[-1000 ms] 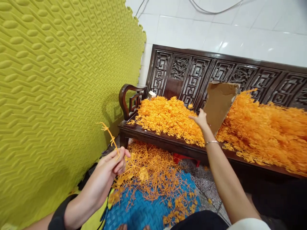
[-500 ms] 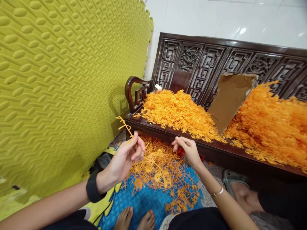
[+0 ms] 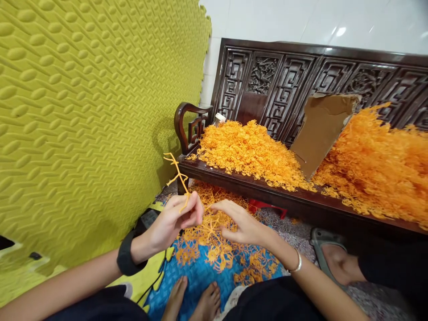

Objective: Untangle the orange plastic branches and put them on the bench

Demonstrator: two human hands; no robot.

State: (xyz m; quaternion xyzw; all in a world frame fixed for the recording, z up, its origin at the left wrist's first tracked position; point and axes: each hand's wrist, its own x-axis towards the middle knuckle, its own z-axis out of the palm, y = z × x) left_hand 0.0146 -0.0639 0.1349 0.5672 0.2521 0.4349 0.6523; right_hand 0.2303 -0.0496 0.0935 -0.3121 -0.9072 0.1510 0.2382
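Note:
A thin, branched orange plastic stem [image 3: 179,173] stands up out of my left hand [image 3: 170,223], pinched between thumb and fingers. My right hand [image 3: 245,225] is just to the right of it, thumb and fingers apart, and I see nothing held there. Both hands are above a loose tangle of similar orange stems and flower-like pieces [image 3: 219,256] on a blue foam mat [image 3: 200,256]. The left fingertips are partly curled out of sight.
A dark carved wooden bench [image 3: 234,174] bears two orange heaps [image 3: 247,149], with a cardboard sheet [image 3: 323,133] upright between them. A yellow foam mat wall [image 3: 100,111] rises at left. Another person's sandalled foot [image 3: 334,258] is at right. Something red [image 3: 267,207] lies under the bench.
My right hand has moved left and down toward my left hand, and its fingers have spread. My left hand has dropped slightly, still holding the stem, which now shows more fully.

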